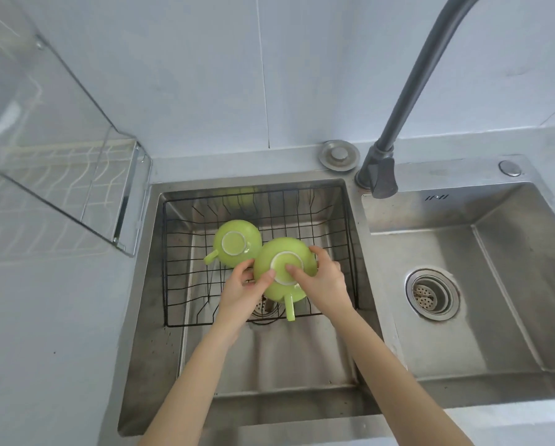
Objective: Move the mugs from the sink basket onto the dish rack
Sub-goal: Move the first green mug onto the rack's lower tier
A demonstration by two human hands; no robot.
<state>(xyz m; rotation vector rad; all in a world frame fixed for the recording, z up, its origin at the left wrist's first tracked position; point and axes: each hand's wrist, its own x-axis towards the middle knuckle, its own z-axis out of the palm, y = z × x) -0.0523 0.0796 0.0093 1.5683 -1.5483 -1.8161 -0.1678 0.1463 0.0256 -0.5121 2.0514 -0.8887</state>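
Both hands gripped one upside-down green mug (284, 268) over the black wire sink basket (347, 220): left hand (242, 286) on its left side, right hand (323, 281) on its right, handle pointing near. 2nd mug (236, 243) sat inverted just beside it, far-left. Dish rack (76, 175) stood at left behind a clear panel, probably empty.

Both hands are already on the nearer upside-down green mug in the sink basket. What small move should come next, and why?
Probably lift the nearer mug straight up out of the wire basket. The left hand and right hand already clasp it from both sides, its handle points toward the person, and the other mug sits close beside it. A vertical lift avoids knocking that one before swinging left toward the dish rack.
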